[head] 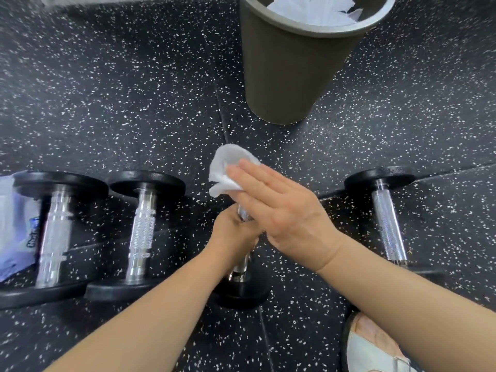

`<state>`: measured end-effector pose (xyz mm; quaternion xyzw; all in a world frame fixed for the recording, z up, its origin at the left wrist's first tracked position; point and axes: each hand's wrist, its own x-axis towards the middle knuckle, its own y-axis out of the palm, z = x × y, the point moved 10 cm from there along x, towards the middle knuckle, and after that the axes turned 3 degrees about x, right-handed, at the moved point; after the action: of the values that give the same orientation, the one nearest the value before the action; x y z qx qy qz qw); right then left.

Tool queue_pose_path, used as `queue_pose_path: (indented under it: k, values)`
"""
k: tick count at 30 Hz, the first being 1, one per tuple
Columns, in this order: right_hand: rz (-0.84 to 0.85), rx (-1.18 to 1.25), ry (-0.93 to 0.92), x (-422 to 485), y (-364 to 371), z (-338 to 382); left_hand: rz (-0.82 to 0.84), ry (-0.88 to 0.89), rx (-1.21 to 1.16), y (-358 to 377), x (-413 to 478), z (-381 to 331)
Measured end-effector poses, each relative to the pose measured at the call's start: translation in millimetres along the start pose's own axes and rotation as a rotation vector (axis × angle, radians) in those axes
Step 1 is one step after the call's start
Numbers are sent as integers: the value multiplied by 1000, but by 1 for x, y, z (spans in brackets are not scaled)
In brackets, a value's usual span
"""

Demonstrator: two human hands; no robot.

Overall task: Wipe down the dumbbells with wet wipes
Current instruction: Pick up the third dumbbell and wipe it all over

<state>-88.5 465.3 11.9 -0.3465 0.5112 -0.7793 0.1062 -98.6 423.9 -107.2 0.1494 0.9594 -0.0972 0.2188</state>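
A dumbbell (239,275) with a chrome handle and black end plates is in the middle of the speckled floor. My left hand (233,232) grips its handle. My right hand (279,208) lies flat with straight fingers and presses a white wet wipe (228,167) onto the dumbbell's far end, which the wipe and hand hide. Two more dumbbells (55,234) (142,232) lie side by side on the left, and another dumbbell (387,218) lies on the right.
A dark round bin (290,76) with crumpled white wipes inside stands just beyond the hands. A wet wipe pack (14,226) lies at the far left edge behind the leftmost dumbbell. A light shoe (370,345) shows at the bottom right.
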Motion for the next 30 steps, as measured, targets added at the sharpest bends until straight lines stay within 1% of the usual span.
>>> queue_pose_path:
  k: [4,7,9,11,13,15,16,18,20,22,23,25,28,30]
  values:
    - [-143,150,207,-29,-10,-23,-75,-110,-135,-9,-1,16]
    - [-77,241,455,-50,9,-48,-124,-159,-164,-14,-2,24]
    - [-17,376,650,-61,22,-62,-151,-171,-156,-17,-4,26]
    - [-74,528,786,-62,20,-65,-161,-171,-134,-18,-5,28]
    - [-138,632,822,-49,12,-52,-176,-154,-107,-22,-6,23]
    - [-150,688,764,-29,4,-29,-203,-118,-101,-26,-6,19]
    - [-130,715,741,-21,4,-17,-204,-119,-124,-25,-7,17]
    - [-34,758,764,-16,15,-4,-196,-131,-211,-23,-9,16]
    - [61,780,809,-19,26,0,-142,-153,-400,-13,-9,21]
    - [112,820,853,-23,29,-1,-111,-110,-392,-12,-9,16]
    - [104,853,891,-25,28,-5,-99,-101,-343,-11,-7,16]
    - [53,928,997,-30,26,-16,-152,-69,-176,-17,-7,14]
    - [-48,1057,1184,-40,32,-42,-213,-121,-87,-22,-9,19]
    - [-147,1217,1347,-51,51,-65,-216,-137,-51,-21,-11,22]
